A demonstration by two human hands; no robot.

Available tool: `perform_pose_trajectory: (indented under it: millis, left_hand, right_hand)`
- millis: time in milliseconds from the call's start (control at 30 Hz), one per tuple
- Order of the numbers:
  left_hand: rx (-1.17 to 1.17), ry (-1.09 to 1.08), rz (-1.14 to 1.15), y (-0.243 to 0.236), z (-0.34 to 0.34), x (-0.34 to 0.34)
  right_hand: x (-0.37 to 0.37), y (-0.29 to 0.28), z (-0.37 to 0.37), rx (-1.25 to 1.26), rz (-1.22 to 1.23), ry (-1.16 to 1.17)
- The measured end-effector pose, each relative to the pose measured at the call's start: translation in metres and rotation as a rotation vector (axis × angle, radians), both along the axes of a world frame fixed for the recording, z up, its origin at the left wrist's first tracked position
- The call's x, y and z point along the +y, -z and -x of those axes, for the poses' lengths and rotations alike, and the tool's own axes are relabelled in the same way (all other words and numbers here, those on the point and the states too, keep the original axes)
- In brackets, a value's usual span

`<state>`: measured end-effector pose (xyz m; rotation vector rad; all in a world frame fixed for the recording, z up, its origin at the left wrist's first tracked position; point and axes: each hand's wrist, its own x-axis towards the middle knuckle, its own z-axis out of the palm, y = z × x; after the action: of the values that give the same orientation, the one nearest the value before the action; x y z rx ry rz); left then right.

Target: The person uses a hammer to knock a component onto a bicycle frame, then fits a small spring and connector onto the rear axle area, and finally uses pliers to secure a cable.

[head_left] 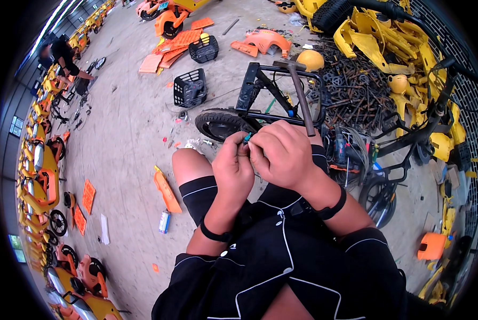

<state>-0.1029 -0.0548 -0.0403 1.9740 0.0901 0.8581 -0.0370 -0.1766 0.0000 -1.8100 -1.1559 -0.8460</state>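
Both my hands meet above my knees, close to a bare black scooter frame point(248, 88) with a black tyre point(217, 126). A small teal-green piece point(247, 137), perhaps a plug, sits between the fingertips. My left hand point(231, 169) is closed, thumb and forefinger pinching at it. My right hand point(286, 154) is closed too, its thumb and curled fingers against the same piece. Most of that piece is hidden by the fingers, and its exact kind cannot be made out. Just beyond my right hand, a hammer point(301, 98) rests with its head up on the frame.
Rusty metal parts point(356, 88) are heaped at the right, beside piled yellow panels point(423, 53). Black baskets point(190, 88) and orange panels point(180, 42) lie ahead. A spray can point(164, 222) stands left of my legs. Scooters point(39, 176) line the far left; another person point(65, 58) stands there.
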Motion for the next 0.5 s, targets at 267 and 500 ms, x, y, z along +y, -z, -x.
perform_pose_trajectory:
  millis: [267, 500]
  left_hand:
    - [0.025, 0.03, 0.016, -0.0015, 0.0003, 0.001]
    - [0.057, 0.086, 0.096, 0.0002, -0.0011, 0.0004]
  right_hand:
    - [-0.0012, 0.0026, -0.0003, 0.094, -0.026, -0.041]
    - [-0.0062, 0.0067, -0.003, 0.371, -0.056, -0.109]
